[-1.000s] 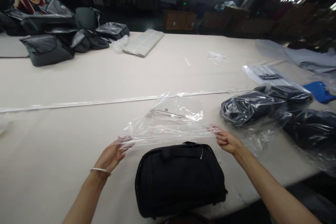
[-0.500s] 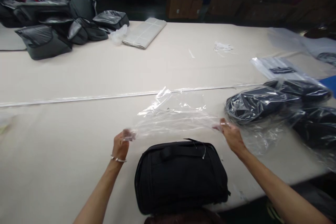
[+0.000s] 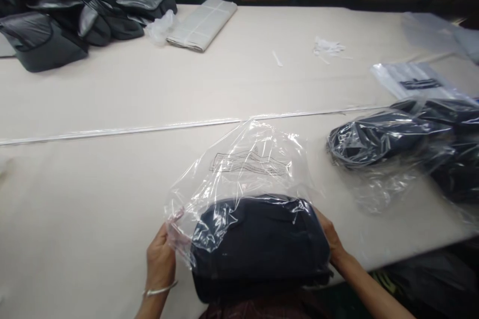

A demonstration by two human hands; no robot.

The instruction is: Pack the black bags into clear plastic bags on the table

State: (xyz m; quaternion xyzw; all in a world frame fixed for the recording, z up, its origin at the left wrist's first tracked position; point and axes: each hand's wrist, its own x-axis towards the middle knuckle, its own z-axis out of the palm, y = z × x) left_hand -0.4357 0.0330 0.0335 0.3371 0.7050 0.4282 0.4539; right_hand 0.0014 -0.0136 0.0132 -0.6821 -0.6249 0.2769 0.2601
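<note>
A black bag lies at the table's near edge, its far part covered by a clear plastic bag with a printed outline. The plastic spreads away from it over the table. At the bag's left side, my left hand is closed on the plastic bag's edge, some fingers showing through the film. My right hand is against the black bag's right side; its fingertips are hidden behind the bag and plastic, so its grip cannot be made out.
Several plastic-wrapped dark bags lie to the right, beside a flat plastic packet. Grey bags are piled at the far left. A folded grey sheet and white strips lie across the table.
The plastic bag has moved from beyond the black bag to partly over it. Both hands have come nearer to me, down to the black bag's sides. The view has tilted downward.
</note>
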